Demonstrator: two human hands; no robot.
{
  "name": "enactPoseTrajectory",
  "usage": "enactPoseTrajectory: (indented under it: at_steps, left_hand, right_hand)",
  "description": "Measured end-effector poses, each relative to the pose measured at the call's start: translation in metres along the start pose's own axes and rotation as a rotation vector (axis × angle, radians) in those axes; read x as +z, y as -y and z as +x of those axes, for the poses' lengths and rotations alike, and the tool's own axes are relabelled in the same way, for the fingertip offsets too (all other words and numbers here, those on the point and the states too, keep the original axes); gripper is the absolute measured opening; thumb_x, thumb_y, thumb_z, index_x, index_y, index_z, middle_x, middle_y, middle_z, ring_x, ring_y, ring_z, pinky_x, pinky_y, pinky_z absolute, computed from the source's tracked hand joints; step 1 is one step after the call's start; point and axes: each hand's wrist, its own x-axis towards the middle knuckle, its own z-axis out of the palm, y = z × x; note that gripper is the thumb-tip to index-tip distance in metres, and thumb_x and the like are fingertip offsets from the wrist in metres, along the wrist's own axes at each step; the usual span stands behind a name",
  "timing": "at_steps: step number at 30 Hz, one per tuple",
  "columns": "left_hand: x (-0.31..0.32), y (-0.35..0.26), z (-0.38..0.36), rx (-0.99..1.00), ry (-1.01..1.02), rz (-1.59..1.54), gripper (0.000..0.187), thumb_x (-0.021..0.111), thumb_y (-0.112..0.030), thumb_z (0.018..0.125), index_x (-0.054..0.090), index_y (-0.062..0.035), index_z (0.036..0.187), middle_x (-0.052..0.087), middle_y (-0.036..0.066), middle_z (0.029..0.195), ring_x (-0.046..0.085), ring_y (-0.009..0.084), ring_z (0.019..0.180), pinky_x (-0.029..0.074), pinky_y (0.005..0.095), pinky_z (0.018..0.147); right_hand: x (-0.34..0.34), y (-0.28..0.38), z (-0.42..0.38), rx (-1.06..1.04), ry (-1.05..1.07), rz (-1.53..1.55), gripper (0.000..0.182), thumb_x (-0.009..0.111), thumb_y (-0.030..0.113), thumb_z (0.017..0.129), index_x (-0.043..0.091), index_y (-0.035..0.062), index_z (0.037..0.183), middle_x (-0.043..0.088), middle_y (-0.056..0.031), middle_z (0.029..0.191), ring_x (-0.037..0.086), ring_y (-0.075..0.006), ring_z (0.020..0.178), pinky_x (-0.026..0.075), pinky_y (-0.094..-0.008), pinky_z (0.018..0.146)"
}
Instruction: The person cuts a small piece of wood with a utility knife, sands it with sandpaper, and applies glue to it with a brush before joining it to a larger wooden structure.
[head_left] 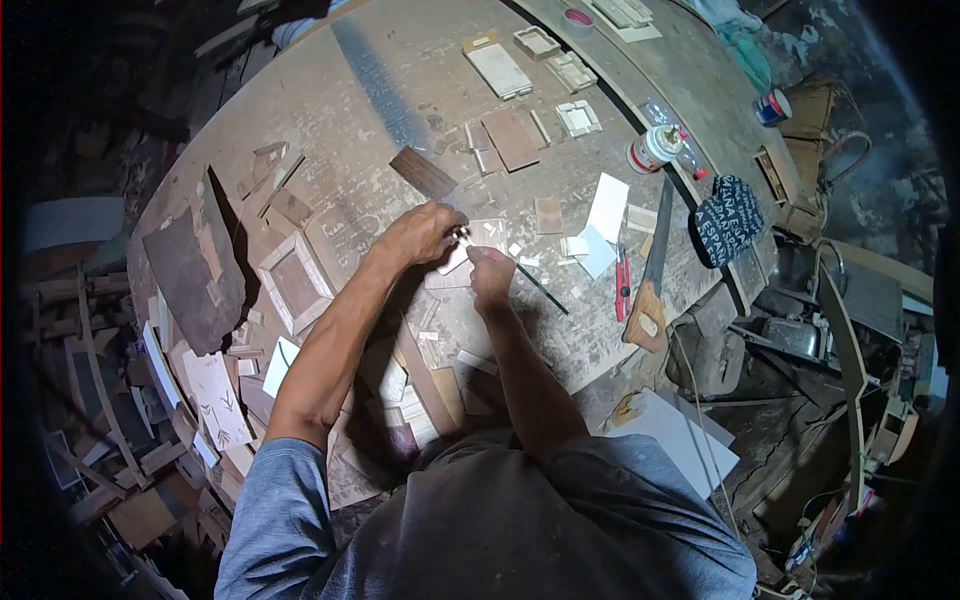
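Observation:
My left hand (428, 236) is closed, its fingertips pinching a small pale piece (462, 236) over the workbench. Close beside it, my right hand (491, 276) is also closed, with thumb and fingers on the near end of that piece. A thin dark rod (542, 288) slants away from the right side of my right hand. Under both hands lies a pale flat panel (447, 277), partly covered by them. A dark brown wooden block (423, 173) rests just beyond my left hand, and small white offcuts (515, 249) are scattered beside my right.
On the workbench (300, 120), a handsaw (652, 280), red-handled tool (622, 285) and glue bottle (655, 148) lie to the right. A wooden frame (296, 283) and dark sheet (200, 255) are at left. Small framed pieces (498, 68) sit at the back; a patterned cloth item (724, 222) hangs over the right edge.

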Motion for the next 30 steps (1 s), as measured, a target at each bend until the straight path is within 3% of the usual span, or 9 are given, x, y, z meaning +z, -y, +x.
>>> enactPoseTrajectory:
  at_steps: [7, 10, 16, 19, 22, 25, 30]
  left_hand:
    - [0.007, 0.009, 0.002, 0.017, -0.032, 0.000, 0.029, 0.071, -0.006, 0.082, 0.071, 0.0012, 0.109, 0.071, 0.023, 0.099, 0.068, 0.0408, 0.094, 0.053, 0.0463, 0.085]
    - [0.004, 0.006, 0.002, 0.020, -0.018, 0.002, 0.028, 0.071, -0.004, 0.081, 0.071, 0.0014, 0.108, 0.071, 0.023, 0.098, 0.068, 0.0409, 0.093, 0.053, 0.0463, 0.084]
    - [0.003, 0.005, 0.003, 0.045, -0.034, -0.013, 0.027, 0.069, -0.003, 0.079, 0.071, 0.0032, 0.105, 0.071, 0.024, 0.097, 0.068, 0.0415, 0.093, 0.053, 0.0464, 0.083]
    - [0.005, 0.008, 0.004, 0.048, -0.027, -0.024, 0.026, 0.068, -0.003, 0.080, 0.071, 0.0042, 0.105, 0.071, 0.024, 0.096, 0.067, 0.0421, 0.093, 0.053, 0.0468, 0.083]
    - [0.005, 0.008, 0.003, 0.046, -0.043, -0.034, 0.026, 0.068, -0.003, 0.080, 0.070, 0.0045, 0.104, 0.071, 0.025, 0.096, 0.067, 0.0427, 0.092, 0.053, 0.0471, 0.083]
    - [0.005, 0.008, 0.003, 0.044, -0.045, -0.035, 0.024, 0.067, -0.004, 0.080, 0.070, 0.0041, 0.102, 0.071, 0.025, 0.095, 0.067, 0.0433, 0.092, 0.053, 0.0474, 0.083]
    - [0.004, 0.006, 0.004, 0.029, -0.035, -0.023, 0.021, 0.066, -0.004, 0.079, 0.069, 0.0032, 0.098, 0.070, 0.025, 0.093, 0.067, 0.0438, 0.091, 0.053, 0.0481, 0.082]
  right_hand:
    - [0.008, -0.003, -0.001, 0.028, -0.087, 0.037, 0.015, 0.076, 0.010, 0.085, 0.070, -0.0017, 0.091, 0.062, 0.0006, 0.070, 0.052, -0.0093, 0.057, 0.040, -0.0262, 0.054]
    - [0.012, -0.019, 0.009, -0.112, -0.082, 0.015, 0.016, 0.077, 0.015, 0.086, 0.070, 0.0011, 0.091, 0.055, 0.0025, 0.061, 0.045, -0.0072, 0.048, 0.032, -0.0243, 0.044]
    - [0.016, -0.017, 0.009, -0.276, -0.171, -0.178, 0.017, 0.079, 0.013, 0.085, 0.069, -0.0008, 0.088, 0.063, -0.0016, 0.068, 0.053, -0.0129, 0.058, 0.044, -0.0285, 0.059]
    - [0.015, 0.005, -0.007, -0.257, -0.171, -0.340, 0.022, 0.080, 0.012, 0.081, 0.069, 0.0008, 0.095, 0.065, -0.0058, 0.075, 0.059, -0.0183, 0.067, 0.049, -0.0323, 0.067]
    - [0.008, 0.005, -0.015, -0.793, -0.187, -0.692, 0.034, 0.082, 0.012, 0.077, 0.068, 0.0042, 0.107, 0.064, -0.0098, 0.087, 0.063, -0.0249, 0.081, 0.051, -0.0363, 0.076]
    - [0.008, 0.007, -0.019, -0.787, -0.121, -0.719, 0.045, 0.079, 0.012, 0.077, 0.064, 0.0070, 0.119, 0.061, -0.0158, 0.104, 0.062, -0.0383, 0.101, 0.051, -0.0459, 0.085]
    - [0.007, 0.006, -0.011, -0.806, -0.034, -0.772, 0.042, 0.077, 0.011, 0.080, 0.065, 0.0054, 0.120, 0.062, -0.0163, 0.106, 0.062, -0.0386, 0.100, 0.051, -0.0460, 0.084]
